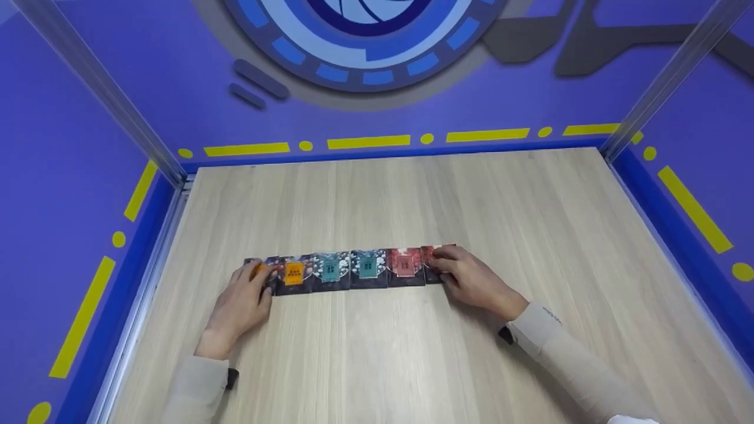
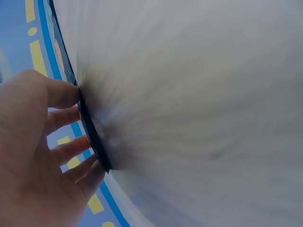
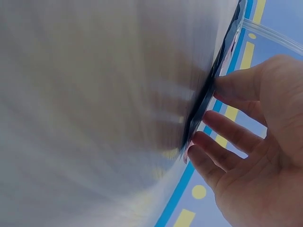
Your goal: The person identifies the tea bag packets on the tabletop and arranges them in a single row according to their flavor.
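Several dark-bordered picture cards lie side by side in one row on the table. From left to right they show a card with an orange panel [image 1: 294, 272], two with teal panels, the first teal card [image 1: 331, 270] and the second teal card [image 1: 368, 267], and a red card [image 1: 404, 267]. At the left end my left hand [image 1: 238, 303] rests its fingertips on the end card, largely covering it. My right hand [image 1: 478, 282] touches the red end card [image 1: 430, 252] with its fingertips. Both wrist views show the fingers loosely spread against the cards' dark edge, seen nearly edge-on.
The light wood table [image 1: 377, 353] extends around the row. Blue walls [image 1: 153, 88] with yellow markings stand along its back and both sides, with metal posts [image 1: 665, 82] at the back corners.
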Available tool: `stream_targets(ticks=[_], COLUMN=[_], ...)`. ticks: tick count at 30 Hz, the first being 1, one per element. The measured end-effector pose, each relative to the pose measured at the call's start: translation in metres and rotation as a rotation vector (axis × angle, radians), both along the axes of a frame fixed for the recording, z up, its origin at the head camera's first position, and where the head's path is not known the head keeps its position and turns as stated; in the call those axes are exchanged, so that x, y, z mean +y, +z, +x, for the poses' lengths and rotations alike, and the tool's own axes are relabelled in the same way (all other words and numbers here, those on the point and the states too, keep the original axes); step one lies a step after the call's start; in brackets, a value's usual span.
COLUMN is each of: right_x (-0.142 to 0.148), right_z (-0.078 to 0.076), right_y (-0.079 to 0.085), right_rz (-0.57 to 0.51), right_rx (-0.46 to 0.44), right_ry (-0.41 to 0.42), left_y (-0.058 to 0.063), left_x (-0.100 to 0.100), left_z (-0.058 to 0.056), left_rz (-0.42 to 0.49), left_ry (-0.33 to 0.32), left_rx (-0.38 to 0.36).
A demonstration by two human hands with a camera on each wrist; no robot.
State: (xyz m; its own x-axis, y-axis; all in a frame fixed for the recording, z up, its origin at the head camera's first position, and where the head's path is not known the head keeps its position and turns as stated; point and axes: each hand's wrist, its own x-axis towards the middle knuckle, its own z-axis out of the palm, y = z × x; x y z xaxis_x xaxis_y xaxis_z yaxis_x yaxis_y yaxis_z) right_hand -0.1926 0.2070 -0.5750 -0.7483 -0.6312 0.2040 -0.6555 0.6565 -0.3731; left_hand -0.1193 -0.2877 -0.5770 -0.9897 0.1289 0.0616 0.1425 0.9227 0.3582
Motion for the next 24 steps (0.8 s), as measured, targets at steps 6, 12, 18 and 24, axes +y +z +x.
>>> stream_targets(ticks=[6,12,18,24], right_x=[0.001,0.007,0.019,0.036], right_z=[-0.004,-0.012,-0.028,-0.047], right_y=[0.005,0.013,0.029,0.044], right_rz=[0.013,0.006,-0.010,-0.065], right_rx=[-0.022,-0.010,-0.034,0.048], right_ry=[-0.019,-0.053,-0.136,-0.198], left_y=[0.006,0.011,0.024,0.042], left_x=[-0.003,-0.005,-0.007,-0.001], left_z=[-0.005,-0.015,-0.032,-0.052], left_rz=[-0.016,-0.045,-0.098,-0.103], left_ry=[0.002,0.019,0.019,0.014], left_rx=[-0.002,-0.072,-0.125,-0.048])
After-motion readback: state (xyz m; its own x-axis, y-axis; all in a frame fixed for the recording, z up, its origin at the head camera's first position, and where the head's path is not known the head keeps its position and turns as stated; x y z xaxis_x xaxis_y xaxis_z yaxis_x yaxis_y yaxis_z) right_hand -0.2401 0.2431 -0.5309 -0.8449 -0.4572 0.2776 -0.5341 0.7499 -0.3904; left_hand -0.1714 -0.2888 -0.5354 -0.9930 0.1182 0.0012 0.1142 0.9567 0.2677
